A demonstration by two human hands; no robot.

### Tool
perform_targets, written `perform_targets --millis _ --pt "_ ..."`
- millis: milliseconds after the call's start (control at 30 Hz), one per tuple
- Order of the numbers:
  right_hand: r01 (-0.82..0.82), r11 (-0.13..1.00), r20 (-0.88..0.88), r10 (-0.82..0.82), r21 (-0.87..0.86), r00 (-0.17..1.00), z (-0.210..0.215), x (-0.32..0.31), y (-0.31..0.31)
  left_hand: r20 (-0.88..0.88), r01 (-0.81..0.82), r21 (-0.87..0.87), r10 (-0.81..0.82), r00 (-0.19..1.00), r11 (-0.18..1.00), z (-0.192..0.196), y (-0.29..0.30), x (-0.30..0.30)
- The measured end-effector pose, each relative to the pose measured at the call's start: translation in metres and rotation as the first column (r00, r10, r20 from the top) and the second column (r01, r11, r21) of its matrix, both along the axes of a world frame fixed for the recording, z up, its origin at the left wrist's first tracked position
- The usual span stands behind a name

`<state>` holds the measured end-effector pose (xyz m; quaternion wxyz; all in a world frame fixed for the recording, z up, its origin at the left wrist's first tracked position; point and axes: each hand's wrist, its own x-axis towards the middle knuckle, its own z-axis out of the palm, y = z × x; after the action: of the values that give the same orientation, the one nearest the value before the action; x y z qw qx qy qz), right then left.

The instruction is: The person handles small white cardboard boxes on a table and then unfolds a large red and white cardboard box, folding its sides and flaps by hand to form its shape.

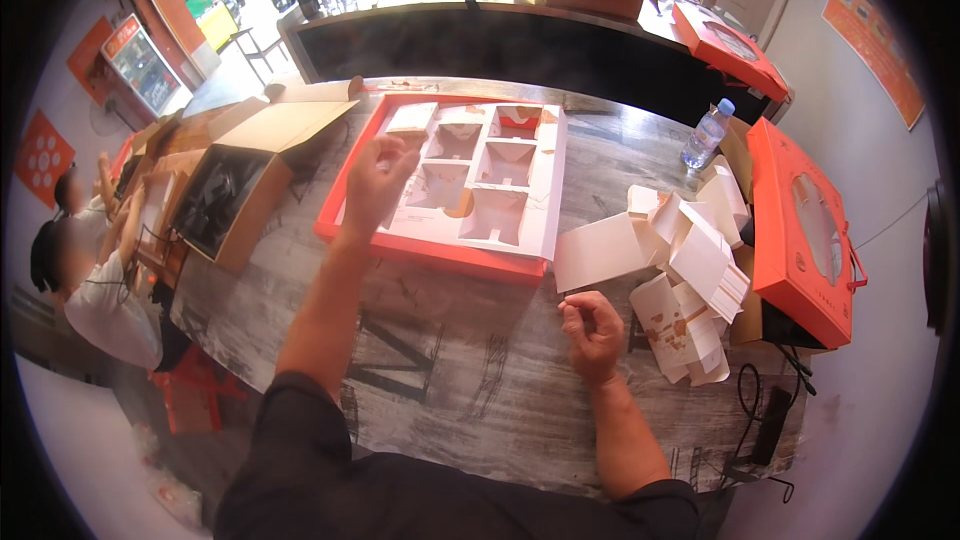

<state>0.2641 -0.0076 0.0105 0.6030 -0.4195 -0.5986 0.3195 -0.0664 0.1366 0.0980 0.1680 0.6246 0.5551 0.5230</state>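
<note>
Half-curling left hand (378, 183) over divided tray (551, 165); pinching right hand (595, 342) narrowly near white cartons (698, 258); can't tell if gripping anything. At gray table (480, 375), facing black counter (420, 48).

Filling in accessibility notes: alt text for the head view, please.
A person's bare left hand is over a shallow red cardboard box holding a white, compartmented cardboard insert, on a grey wood-grain table. The curled right hand is near a loose pile of white cardboard pieces; farther right is a red cardboard box with an oval window.

Bare hands (374, 188), red compartment box (455, 262)
</note>
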Motion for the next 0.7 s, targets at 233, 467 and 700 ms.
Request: perform_targets --millis 233,467,700 --pt "-0.036 0.998 0.062 0.04 -0.058 0.997 0.01 0.003 0.001 -0.384 -0.38 -0.177 0.292 0.876 0.908 -0.042 0.116 -0.032" --pt "-0.105 0.993 0.075 0.109 -0.053 0.991 0.008 0.003 -0.001 -0.542 -0.534 -0.241 0.344 0.766 0.81 -0.041 0.11 -0.013" --pt "-0.104 0.994 0.105 0.108 -0.047 0.989 0.01 0.003 0.001 -0.411 -0.468 -0.098 0.393 0.823 0.878 -0.044 0.113 -0.035"
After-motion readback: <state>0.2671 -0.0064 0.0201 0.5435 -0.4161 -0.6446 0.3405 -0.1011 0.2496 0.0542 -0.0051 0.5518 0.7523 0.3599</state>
